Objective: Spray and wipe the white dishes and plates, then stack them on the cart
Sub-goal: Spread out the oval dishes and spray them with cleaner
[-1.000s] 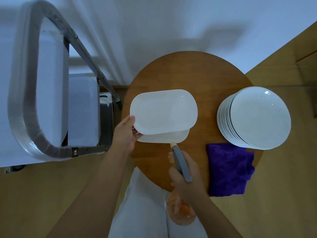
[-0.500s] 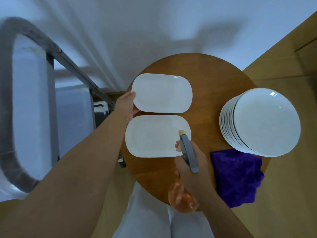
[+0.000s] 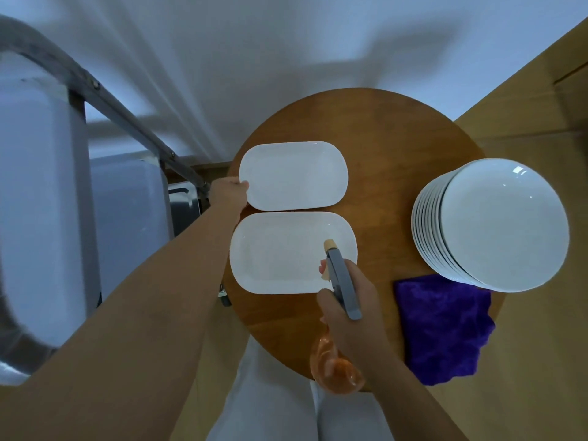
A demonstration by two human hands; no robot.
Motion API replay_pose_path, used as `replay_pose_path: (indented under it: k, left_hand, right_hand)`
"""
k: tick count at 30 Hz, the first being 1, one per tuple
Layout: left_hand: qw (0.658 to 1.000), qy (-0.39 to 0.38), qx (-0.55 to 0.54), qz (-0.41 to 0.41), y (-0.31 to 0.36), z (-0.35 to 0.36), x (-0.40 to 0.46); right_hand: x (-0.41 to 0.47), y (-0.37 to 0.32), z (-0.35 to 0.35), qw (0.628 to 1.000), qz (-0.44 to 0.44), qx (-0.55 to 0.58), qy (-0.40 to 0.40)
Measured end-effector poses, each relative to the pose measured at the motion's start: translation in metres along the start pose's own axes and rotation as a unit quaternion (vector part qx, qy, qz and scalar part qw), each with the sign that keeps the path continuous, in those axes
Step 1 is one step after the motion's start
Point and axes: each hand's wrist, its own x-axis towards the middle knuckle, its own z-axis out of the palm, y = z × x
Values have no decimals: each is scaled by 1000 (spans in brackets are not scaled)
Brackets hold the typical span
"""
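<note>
2 oval dishes (image 3: 292, 175) now lie apart on the surface (image 3: 381, 138); the far one is pinched by the left hand (image 3: 229, 194). Spray bottle (image 3: 342, 281) is gripped by the right hand (image 3: 353, 308), aimed at the near dish (image 3: 280, 253). Spraying is judged imminent.

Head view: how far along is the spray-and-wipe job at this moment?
Early. Done: two oval dishes are laid out apart on the round table. In hand: the right hand grips the spray bottle, nozzle over the near dish; the left hand holds the far dish. Left: wiping with the purple cloth, the round plate stack, all stacking on the cart.
</note>
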Motion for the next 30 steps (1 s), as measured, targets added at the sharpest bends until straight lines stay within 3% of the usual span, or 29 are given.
replay_pose_path:
  k: [4, 9, 15, 19, 26, 30]
  left_hand:
    - [994, 13, 89, 54, -5, -2, 0]
    - [994, 11, 80, 73, -12, -11, -15]
    - [947, -35, 190, 255, -70, -50, -67]
    - [957, -6, 169, 235, -85, -52, -74]
    - [932, 75, 224, 276, -82, -59, -75]
    - [973, 56, 55, 218, -81, -62, -89]
  right_hand:
    - [-3, 6, 1, 1000, 2, -7, -5]
    - [-7, 12, 4, 1000, -11, -16, -11]
    - [-9, 19, 17, 1000, 12, -4, -26]
    - [-13, 22, 28, 999, 14, -24, -41]
    - [-23, 23, 39, 996, -7, -68, -56]
    - [-25, 19, 39, 997, -10, -50, -66]
